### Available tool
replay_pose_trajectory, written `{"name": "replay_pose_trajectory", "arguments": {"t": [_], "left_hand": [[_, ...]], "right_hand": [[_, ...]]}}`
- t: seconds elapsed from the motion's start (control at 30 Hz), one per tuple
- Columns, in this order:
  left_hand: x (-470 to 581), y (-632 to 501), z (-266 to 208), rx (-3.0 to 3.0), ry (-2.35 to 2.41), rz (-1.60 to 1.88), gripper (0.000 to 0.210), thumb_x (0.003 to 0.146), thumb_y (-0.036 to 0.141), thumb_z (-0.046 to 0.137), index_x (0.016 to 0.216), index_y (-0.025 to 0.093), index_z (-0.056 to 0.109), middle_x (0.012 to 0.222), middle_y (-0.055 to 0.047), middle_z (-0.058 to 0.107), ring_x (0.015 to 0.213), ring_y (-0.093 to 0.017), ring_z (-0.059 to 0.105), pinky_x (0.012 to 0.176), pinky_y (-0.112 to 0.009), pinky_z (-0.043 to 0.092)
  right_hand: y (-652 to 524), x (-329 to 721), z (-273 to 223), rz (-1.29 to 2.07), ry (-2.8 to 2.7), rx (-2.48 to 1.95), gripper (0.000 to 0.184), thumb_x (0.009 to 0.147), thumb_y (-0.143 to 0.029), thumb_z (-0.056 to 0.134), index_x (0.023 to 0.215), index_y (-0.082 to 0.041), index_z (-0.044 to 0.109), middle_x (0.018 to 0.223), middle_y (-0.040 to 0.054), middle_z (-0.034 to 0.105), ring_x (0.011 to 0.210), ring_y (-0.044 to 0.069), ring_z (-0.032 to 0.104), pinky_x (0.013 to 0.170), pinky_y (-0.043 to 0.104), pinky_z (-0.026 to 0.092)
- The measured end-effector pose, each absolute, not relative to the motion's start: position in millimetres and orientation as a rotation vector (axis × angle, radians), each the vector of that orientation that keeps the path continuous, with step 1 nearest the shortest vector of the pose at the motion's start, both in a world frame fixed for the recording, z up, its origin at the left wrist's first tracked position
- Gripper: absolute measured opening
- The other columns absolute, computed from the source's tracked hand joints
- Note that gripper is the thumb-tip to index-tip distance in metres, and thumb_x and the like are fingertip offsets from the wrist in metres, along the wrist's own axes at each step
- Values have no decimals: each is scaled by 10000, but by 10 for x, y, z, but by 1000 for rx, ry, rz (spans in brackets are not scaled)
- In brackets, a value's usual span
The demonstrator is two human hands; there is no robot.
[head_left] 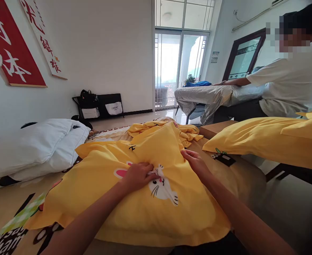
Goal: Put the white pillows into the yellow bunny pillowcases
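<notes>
A plump yellow pillow (102,170) in a rabbit-print pillowcase lies across the bed in front of me. My left hand (138,176) rests on its middle, beside the printed white rabbit, thumb and bent fingers closed on gathered cloth. Creases run out from that spot. On the pillow's right edge, my right hand (194,161) pinches the fabric between thumb and fingers. The far right corner stands raised. Behind the pillow lies a crumpled heap of yellow cloth (190,134).
White folded bedding (46,141) lies left on the patterned bed sheet (241,177). Another yellow pillow (262,136) is at the right, near a cardboard box (217,128). A person (291,74) sits at a covered table (204,95). Bags (88,102) stand by the wall.
</notes>
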State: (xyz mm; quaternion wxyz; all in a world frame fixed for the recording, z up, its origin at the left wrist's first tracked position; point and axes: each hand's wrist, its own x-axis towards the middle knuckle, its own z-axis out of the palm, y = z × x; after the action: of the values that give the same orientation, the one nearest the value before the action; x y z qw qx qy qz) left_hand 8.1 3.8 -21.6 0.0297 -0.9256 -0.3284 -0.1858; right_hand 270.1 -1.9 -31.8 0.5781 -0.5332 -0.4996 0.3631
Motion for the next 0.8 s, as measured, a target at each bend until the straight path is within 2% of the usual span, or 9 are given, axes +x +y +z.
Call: {"name": "replay_pose_trajectory", "arguments": {"t": [0.13, 0.23, 0.37, 0.43, 0.5, 0.63, 0.73, 0.8], "left_hand": [[122, -39, -336, -2764, -934, -767, 439, 977, 459, 345, 702, 181, 545, 705, -17, 591, 656, -136, 559, 571, -255, 335], [277, -270, -430, -2625, -747, -782, 374, 985, 355, 358, 699, 189, 534, 670, -17, 553, 620, -143, 522, 542, -272, 319], [433, -616, -579, -2481, -609, -790, 193, 914, 232, 465, 730, 197, 513, 657, -24, 513, 617, -167, 496, 531, -291, 323], [385, -732, -616, -2468, -622, -794, 122, 871, 183, 479, 751, 196, 499, 683, -31, 509, 629, -179, 487, 544, -306, 342], [250, -805, -598, -2477, -642, -768, 103, 844, 131, 452, 771, 193, 488, 705, -38, 502, 637, -183, 477, 556, -315, 355], [-30, -873, -429, -2475, -747, -652, 165, 848, 69, 385, 805, 194, 482, 717, -41, 494, 636, -184, 463, 546, -311, 352], [-111, -845, -281, -2476, -785, -602, 189, 848, 52, 378, 826, 193, 502, 731, -40, 508, 653, -187, 479, 559, -303, 367], [-233, -748, -190, -2514, -832, -593, 177, 889, 107, 383, 816, 193, 520, 753, -39, 530, 683, -181, 504, 597, -293, 394]], "right_hand": [[-8, 3032, -549, 878, -1110, -1462, 391, 615, -547, 645, 702, -168, 679, 674, 51, 698, 599, 201, 623, 528, 280, 461], [-44, 3143, -597, 874, -1229, -1529, 374, 649, -524, 596, 706, -164, 682, 709, 61, 710, 642, 214, 633, 541, 278, 461], [-33, 3054, -374, 626, -1463, -1509, 241, 663, -373, 527, 688, -179, 668, 759, 62, 715, 731, 230, 626, 590, 272, 453], [6, 2958, -222, 474, -1525, -1493, 208, 669, -342, 503, 667, -185, 640, 731, 51, 696, 714, 212, 594, 591, 262, 426], [53, 2862, -111, 330, -1534, -1494, 240, 724, -383, 479, 629, -191, 588, 649, 25, 643, 654, 174, 537, 569, 249, 381], [142, 2712, -89, 195, -1543, -1540, 417, 800, -528, 431, 551, -198, 481, 539, -5, 534, 571, 131, 443, 543, 248, 315], [173, 2678, -184, 218, -1533, -1554, 429, 800, -555, 430, 592, -194, 532, 579, 13, 590, 582, 141, 477, 546, 252, 325], [165, 2724, -258, 232, -1521, -1566, 428, 803, -556, 423, 618, -193, 555, 593, 20, 608, 577, 145, 488, 532, 252, 326]]}}
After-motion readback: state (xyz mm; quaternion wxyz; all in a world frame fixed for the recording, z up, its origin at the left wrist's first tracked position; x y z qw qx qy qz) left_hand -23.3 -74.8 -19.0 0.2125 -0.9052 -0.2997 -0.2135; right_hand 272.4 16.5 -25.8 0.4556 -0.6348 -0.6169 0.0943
